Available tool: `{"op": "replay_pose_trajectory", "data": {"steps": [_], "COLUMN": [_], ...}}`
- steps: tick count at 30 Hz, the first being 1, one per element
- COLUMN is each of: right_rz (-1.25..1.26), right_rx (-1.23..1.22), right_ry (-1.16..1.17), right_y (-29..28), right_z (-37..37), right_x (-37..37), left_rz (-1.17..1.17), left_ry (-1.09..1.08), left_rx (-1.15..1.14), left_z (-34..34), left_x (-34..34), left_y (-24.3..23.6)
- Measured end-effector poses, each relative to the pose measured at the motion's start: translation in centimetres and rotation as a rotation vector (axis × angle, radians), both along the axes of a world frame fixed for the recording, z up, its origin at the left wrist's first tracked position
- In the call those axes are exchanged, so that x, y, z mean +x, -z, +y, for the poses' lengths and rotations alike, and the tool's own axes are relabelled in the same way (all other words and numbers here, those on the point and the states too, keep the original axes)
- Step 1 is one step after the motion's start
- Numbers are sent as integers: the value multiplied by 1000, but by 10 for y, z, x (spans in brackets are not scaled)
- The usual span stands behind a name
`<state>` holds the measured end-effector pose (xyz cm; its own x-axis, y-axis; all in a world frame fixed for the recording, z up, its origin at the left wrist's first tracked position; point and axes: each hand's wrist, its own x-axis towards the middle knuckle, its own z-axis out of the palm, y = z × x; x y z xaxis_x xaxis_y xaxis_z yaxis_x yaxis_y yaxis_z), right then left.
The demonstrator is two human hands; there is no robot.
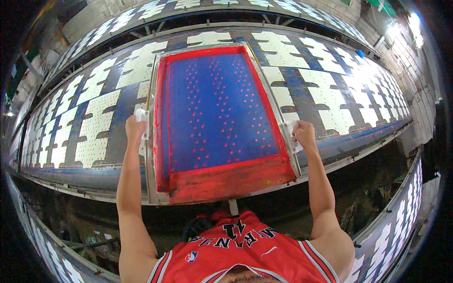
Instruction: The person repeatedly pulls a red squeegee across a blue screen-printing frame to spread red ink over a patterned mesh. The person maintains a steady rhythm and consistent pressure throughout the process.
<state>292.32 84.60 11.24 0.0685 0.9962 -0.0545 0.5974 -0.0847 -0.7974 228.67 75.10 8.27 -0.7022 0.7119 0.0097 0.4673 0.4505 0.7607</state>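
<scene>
A large screen printing frame (152,155) lies before me over a long printing table. Its blue mesh (219,113) carries rows of small reddish dots, and red ink lines the inner border, thickest in a band (231,179) along the near end. My left hand (135,128) is closed round a white handle (141,115) on the frame's left side. On the opposite side, my right hand (304,134) grips a matching white handle (292,137). Both arms reach forward, roughly level with each other. Whether the frame touches the table all over cannot be made out.
Pale cut fabric pieces (325,111), many with red dots, lie in rows along the dark table (302,89). Another long table with pieces (188,4) runs behind it, and more (391,236) show at the lower right. A block wall (420,94) stands at right.
</scene>
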Motion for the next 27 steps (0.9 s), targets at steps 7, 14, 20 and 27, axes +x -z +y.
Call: {"op": "replay_pose_trajectory", "data": {"steps": [7, 14, 20, 27], "right_rz": [-1, 29, 14, 26], "right_rx": [16, 32, 43, 73], "right_ry": [68, 83, 61, 21], "right_y": [-15, -27, -31, -8], "right_z": [-26, -45, -27, 45], "right_x": [4, 1, 20, 75], "left_rz": [44, 75, 114, 272], "left_ry": [31, 51, 24, -37], "left_rx": [29, 22, 51, 25], "left_z": [3, 10, 25, 78], "left_x": [2, -5, 12, 64], "left_y": [3, 1, 10, 34]}}
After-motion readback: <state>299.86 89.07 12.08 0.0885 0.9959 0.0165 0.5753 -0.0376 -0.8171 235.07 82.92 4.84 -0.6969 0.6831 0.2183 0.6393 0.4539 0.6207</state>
